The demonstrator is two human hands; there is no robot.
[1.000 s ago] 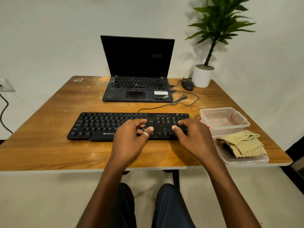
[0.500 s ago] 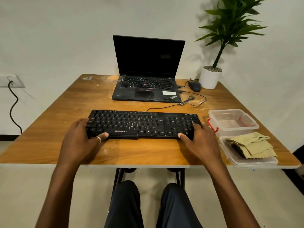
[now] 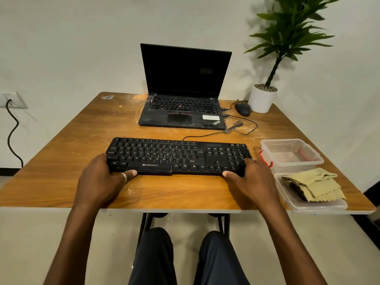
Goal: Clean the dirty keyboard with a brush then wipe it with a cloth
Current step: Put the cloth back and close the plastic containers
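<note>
**Caution: keyboard gripped at both ends**

The keyboard (image 3: 178, 156) lies flat on the counter (image 3: 61, 161), near its front edge. I see the left hand (image 3: 100, 179) and right hand (image 3: 250, 179) each gripping one end — thumbs along the front rim, fingers curled over the ends. I judge that a lift could tauten the thin cable (image 3: 205, 135) and tug the laptop (image 3: 183, 112). Hard black plastic, ridged keys; the folded cloth (image 3: 316, 185) looks soft, zigzag-edged.

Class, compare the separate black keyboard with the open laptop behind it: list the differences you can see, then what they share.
The keyboard lies flat, nearer the person; the laptop stands open behind it, screen dark. The left hand and right hand grip the keyboard's ends; no hand touches the laptop. Both are black and rest on the wooden table.
</note>
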